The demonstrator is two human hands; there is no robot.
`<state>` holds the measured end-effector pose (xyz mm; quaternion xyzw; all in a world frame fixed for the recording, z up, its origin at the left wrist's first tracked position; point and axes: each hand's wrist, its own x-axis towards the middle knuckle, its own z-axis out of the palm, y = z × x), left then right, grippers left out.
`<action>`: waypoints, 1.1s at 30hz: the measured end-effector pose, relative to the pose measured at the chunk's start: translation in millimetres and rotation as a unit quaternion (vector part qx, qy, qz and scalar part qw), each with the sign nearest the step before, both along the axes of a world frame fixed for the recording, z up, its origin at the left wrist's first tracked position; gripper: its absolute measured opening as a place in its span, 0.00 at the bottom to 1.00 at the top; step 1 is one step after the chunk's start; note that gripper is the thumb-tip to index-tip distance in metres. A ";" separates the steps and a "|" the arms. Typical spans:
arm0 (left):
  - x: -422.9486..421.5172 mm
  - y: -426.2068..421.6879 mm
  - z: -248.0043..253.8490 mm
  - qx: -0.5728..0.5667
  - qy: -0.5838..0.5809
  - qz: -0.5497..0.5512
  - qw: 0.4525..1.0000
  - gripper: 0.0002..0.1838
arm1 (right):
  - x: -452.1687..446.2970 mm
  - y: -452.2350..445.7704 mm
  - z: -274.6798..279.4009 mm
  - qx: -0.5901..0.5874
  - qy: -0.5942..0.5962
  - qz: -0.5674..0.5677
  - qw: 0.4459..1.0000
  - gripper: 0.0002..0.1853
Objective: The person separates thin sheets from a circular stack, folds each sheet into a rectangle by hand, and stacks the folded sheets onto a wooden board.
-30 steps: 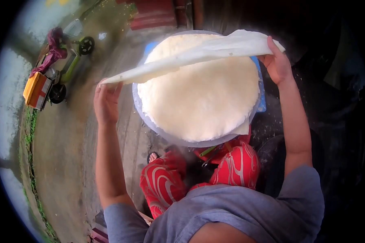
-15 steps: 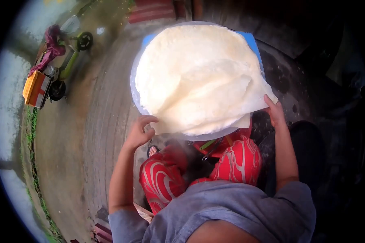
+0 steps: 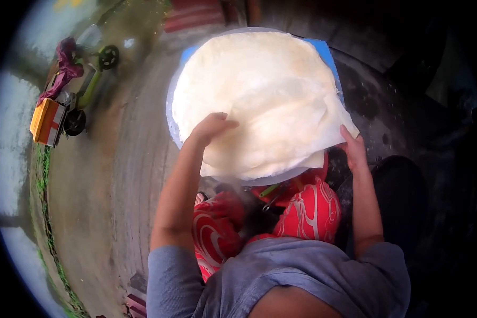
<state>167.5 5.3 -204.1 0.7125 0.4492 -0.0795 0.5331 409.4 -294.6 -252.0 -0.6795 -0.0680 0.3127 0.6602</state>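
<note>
A stack of large, thin, cream-coloured round sheets [image 3: 249, 69] lies in front of me on a round translucent base [image 3: 172, 114]. The top sheet is wrinkled and folded across its near half, and its near edge hangs toward my knees. My right hand [image 3: 353, 148] grips that sheet's right corner, thumb above and fingers below. Over the left part of the stack is my left hand [image 3: 213, 128], its fingers slightly bent and apart, at the fold's left end. Whether its fingertips press the sheet is hard to see.
A blue panel [image 3: 326, 55] shows beneath the base. Under the near edge, between my red-patterned knees, is a red container [image 3: 318, 175] with a green-handled tool [image 3: 269, 191]. A green scooter [image 3: 93, 82] with an orange box [image 3: 47, 122] stands on the left.
My left hand has moved from the sheet's near left corner up and inward over the stack. My right hand still holds the right corner, almost in the same place.
</note>
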 end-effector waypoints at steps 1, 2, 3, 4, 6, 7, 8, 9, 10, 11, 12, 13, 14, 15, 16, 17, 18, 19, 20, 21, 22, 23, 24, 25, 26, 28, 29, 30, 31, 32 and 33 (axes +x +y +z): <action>-1.4 6.1 -10.4 -0.001 0.002 0.000 1.000 0.12 | 0.4 1.5 -0.7 0.001 0.002 0.003 1.000 0.25; -4.9 16.2 -27.7 -0.075 -0.090 0.007 0.993 0.14 | -0.4 3.2 -1.3 0.001 0.003 0.004 1.000 0.25; -5.2 17.7 -26.5 -0.147 -0.180 0.014 0.973 0.17 | -1.9 5.1 -2.0 0.018 0.011 -0.010 1.000 0.25; -5.7 17.8 -25.7 -0.147 -0.177 0.012 0.973 0.17 | -3.8 6.3 -2.7 0.035 0.019 -0.025 0.999 0.26; -8.5 16.1 -21.6 -0.278 -0.256 0.041 0.925 0.26 | -9.9 10.0 -1.9 0.041 0.028 -0.047 0.998 0.23; -9.5 19.2 -24.5 -0.278 -0.253 0.040 0.926 0.26 | -12.5 11.8 -0.7 0.047 0.034 -0.067 0.996 0.19; -11.1 24.6 -29.3 -0.225 -0.223 0.020 0.948 0.29 | -14.2 13.4 0.5 0.047 0.036 -0.069 0.996 0.19; -11.3 26.6 -27.3 -0.172 -0.191 -0.001 0.966 0.31 | -15.3 14.7 2.0 0.045 0.045 -0.076 0.995 0.19; -11.6 28.4 -25.4 -0.172 -0.190 -0.002 0.967 0.31 | -15.5 15.2 2.5 0.044 0.052 -0.084 0.994 0.19; -12.2 30.2 -23.9 -0.197 -0.242 -0.010 0.950 0.31 | -15.5 15.1 1.3 0.044 0.053 -0.086 0.994 0.19; -11.6 31.3 -21.2 -0.223 -0.293 -0.018 0.929 0.32 | -15.1 14.8 0.2 0.049 0.053 -0.081 0.994 0.19; -10.1 35.9 -26.1 -0.205 -0.313 0.020 0.927 0.30 | -14.6 14.0 -0.6 0.054 0.054 -0.077 0.994 0.19; -9.4 42.3 -31.0 -0.206 -0.312 0.019 0.927 0.30 | -14.3 13.2 -0.7 0.054 0.054 -0.078 0.994 0.19; -8.6 47.8 -32.8 -0.078 -0.277 0.000 0.958 0.29 | -14.2 12.9 -1.0 0.052 0.051 -0.077 0.994 0.19; -8.2 51.8 -35.2 0.051 -0.237 -0.019 0.970 0.29 | -14.3 13.1 -0.7 0.050 0.048 -0.075 0.995 0.19; -6.3 52.2 -40.1 0.246 -0.104 0.015 0.964 0.32 | -15.2 13.6 0.7 0.050 0.049 -0.075 0.995 0.19; 1.1 34.8 -39.0 0.492 0.074 0.061 0.865 0.33 | -17.0 14.5 3.8 0.051 0.049 -0.079 0.994 0.19; 1.7 21.8 -36.9 0.582 0.020 0.061 0.810 0.31 | -18.4 14.2 4.9 0.051 0.050 -0.084 0.994 0.19; 1.6 8.3 -35.4 0.663 -0.036 0.057 0.745 0.29 | -18.0 12.9 2.0 0.048 0.052 -0.088 0.994 0.19; 2.8 -8.8 -28.8 0.648 -0.115 -0.007 0.753 0.25 | -16.3 12.4 -1.9 0.055 0.054 -0.082 0.994 0.20; 3.0 -26.6 -22.7 0.587 -0.189 -0.103 0.780 0.24 | -15.0 10.9 -4.8 0.061 0.055 -0.074 0.994 0.20; 2.4 -39.7 -23.5 0.489 -0.267 -0.213 0.803 0.26 | -14.6 9.5 -5.8 0.058 0.057 -0.077 0.994 0.20; 1.3 -59.7 -16.8 0.450 -0.280 -0.297 0.794 0.30 | -14.0 9.3 -5.8 0.056 0.060 -0.072 0.994 0.20; -1.3 -73.4 -17.0 0.473 -0.253 -0.356 0.765 0.32 | -13.4 9.5 -5.6 0.054 0.062 -0.066 0.994 0.20; -4.4 -78.0 -21.8 0.453 -0.224 -0.404 0.762 0.28 | -13.2 9.3 -6.4 0.053 0.063 -0.067 0.994 0.20; -6.5 -78.0 -34.3 0.453 -0.246 -0.381 0.767 0.19 | -13.2 7.8 -7.3 0.059 0.059 -0.065 0.994 0.21; -6.4 -74.6 -39.6 0.452 -0.247 -0.382 0.767 0.19 | -13.3 7.2 -6.9 0.058 0.060 -0.067 0.994 0.21; -5.7 -68.7 -41.3 0.395 -0.261 -0.346 0.810 0.13 | -14.0 6.8 -6.1 0.052 0.057 -0.068 0.995 0.21; -5.5 -62.3 -42.7 0.336 -0.272 -0.309 0.847 0.08 | -14.4 6.3 -5.6 0.046 0.054 -0.069 0.995 0.21; -5.5 -56.1 -44.6 0.336 -0.272 -0.309 0.847 0.08 | -14.2 5.8 -6.3 0.047 0.053 -0.070 0.995 0.21; -4.6 -50.1 -42.5 0.252 -0.233 -0.256 0.904 0.05 | -13.9 5.8 -6.5 0.044 0.056 -0.072 0.995 0.21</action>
